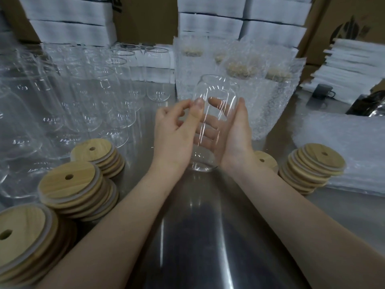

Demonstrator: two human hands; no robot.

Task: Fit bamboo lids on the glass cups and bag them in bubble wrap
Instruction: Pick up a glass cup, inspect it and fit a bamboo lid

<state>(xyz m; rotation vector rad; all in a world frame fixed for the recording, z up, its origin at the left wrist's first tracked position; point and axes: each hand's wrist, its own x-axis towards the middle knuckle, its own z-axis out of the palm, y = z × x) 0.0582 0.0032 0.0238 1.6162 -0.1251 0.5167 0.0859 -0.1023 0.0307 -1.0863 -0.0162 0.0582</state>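
I hold a clear glass cup upright and tilted over the middle of the steel table; it has no lid. My left hand is on its left side, thumb laid across the front and fingers curled. My right hand cups it from the right, fingers behind the glass and thumb up along the side. Stacks of round bamboo lids with a hole lie at the left, near left, behind those and at the right.
Several bare glass cups crowd the left half of the table. Lidded cups in bubble wrap bags stand behind my hands. A flat pile of bubble wrap bags lies right. White boxes and cartons line the back; a dark mug sits far right.
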